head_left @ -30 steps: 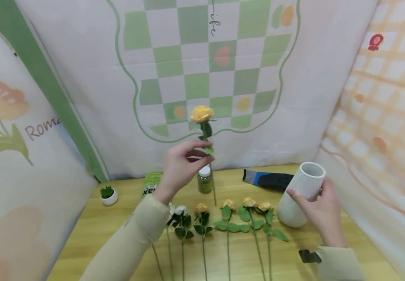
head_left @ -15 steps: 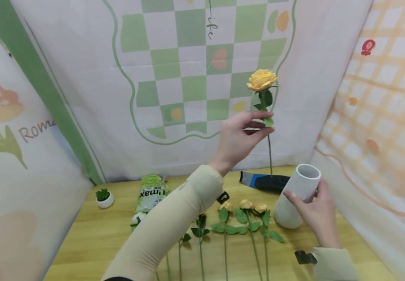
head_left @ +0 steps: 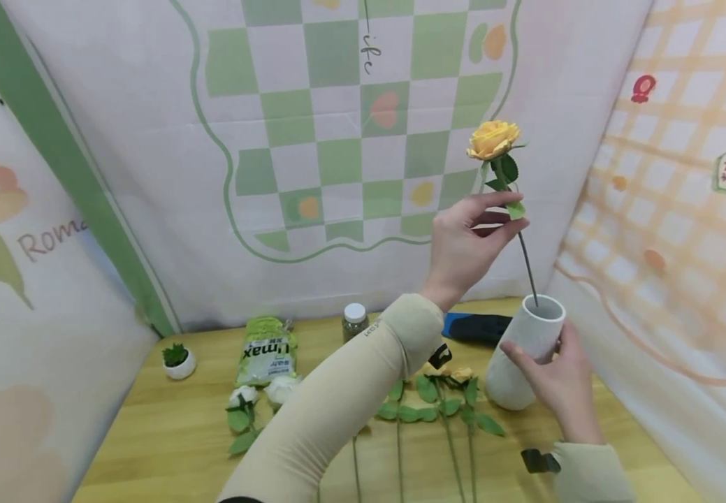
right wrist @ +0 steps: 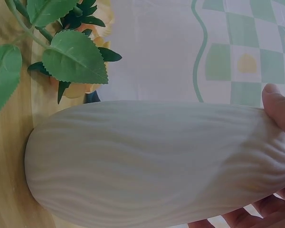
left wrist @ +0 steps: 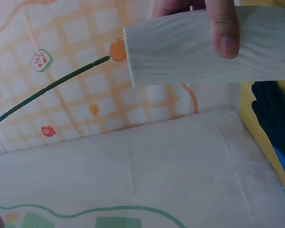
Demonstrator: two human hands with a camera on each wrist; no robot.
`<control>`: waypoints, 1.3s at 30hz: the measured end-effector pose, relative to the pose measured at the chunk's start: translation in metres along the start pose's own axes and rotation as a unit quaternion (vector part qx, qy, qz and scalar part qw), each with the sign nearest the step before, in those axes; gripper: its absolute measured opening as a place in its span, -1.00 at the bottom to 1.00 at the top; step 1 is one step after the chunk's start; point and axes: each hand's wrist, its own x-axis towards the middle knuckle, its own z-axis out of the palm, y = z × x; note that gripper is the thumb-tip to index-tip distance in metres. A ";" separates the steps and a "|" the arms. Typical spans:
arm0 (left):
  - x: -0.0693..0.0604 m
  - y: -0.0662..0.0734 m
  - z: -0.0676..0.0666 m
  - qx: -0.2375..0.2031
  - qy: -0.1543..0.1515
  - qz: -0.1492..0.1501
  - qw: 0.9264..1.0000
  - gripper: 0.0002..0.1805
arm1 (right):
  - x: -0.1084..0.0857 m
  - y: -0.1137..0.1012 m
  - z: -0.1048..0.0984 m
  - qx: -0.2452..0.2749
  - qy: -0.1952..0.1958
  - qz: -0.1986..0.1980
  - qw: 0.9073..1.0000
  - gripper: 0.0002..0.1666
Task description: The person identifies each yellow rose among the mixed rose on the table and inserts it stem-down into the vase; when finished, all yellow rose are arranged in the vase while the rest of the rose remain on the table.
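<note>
Thumb and fingertips of my left hand pinch a yellow rose just under its leaves, bloom upward. Its thin stem slants down to the mouth of a white ribbed vase in the head view. The left wrist view shows the tip of the stem a short gap away from the vase's rim. My right hand grips the vase near its upper part, with the thumb on one side. The vase leans to the right, its base on the table.
Yellow roses and white roses lie on the wooden table, partly behind the left sleeve. Behind them are a green bag, a lidded jar and a black-and-blue object. A small potted plant stands far left.
My left hand has carried the yellow rose rightward from mid-table until its stem end reaches the vase's mouth. The right hand keeps its grip on the tilted vase.
</note>
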 end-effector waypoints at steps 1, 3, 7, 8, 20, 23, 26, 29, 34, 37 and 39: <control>-0.002 -0.002 0.002 0.003 -0.002 0.006 1.000 -0.66 | 0.000 0.000 0.000 0.001 0.000 0.002 1.000 0.09; -0.006 -0.007 0.007 0.014 -0.014 0.015 1.000 -0.66 | 0.000 0.000 0.000 0.004 -0.001 0.004 1.000 0.09; -0.014 -0.013 0.013 0.053 -0.058 0.018 0.997 -0.69 | 0.000 0.001 0.001 0.003 0.001 0.000 1.000 0.08; -0.015 -0.014 0.014 0.062 -0.071 0.017 0.995 -0.69 | 0.000 0.001 0.001 0.002 0.001 -0.001 1.000 0.08; -0.034 -0.028 0.022 0.133 -0.168 0.000 0.977 -0.76 | 0.001 0.003 0.000 -0.003 0.006 -0.008 1.000 0.08; -0.042 -0.034 0.024 0.159 -0.185 0.012 0.970 -0.74 | 0.001 0.004 0.001 0.000 0.004 -0.008 1.000 0.10; -0.051 -0.041 0.027 0.189 -0.198 0.025 0.961 -0.73 | 0.001 0.005 0.001 0.002 0.006 -0.008 1.000 0.11; -0.058 -0.046 0.029 0.212 -0.212 0.038 0.953 -0.74 | 0.002 0.006 0.002 -0.001 0.005 -0.010 1.000 0.11; -0.068 -0.051 0.031 0.249 -0.261 0.026 0.932 -0.77 | 0.002 0.006 0.001 -0.001 -0.002 -0.003 1.000 0.14; -0.074 -0.053 0.031 0.271 -0.281 0.013 0.921 -0.79 | 0.003 0.007 0.001 0.003 -0.004 -0.001 1.000 0.15; -0.076 -0.054 0.030 0.281 -0.284 0.013 0.917 -0.79 | 0.003 0.007 0.002 0.004 -0.003 -0.001 1.000 0.16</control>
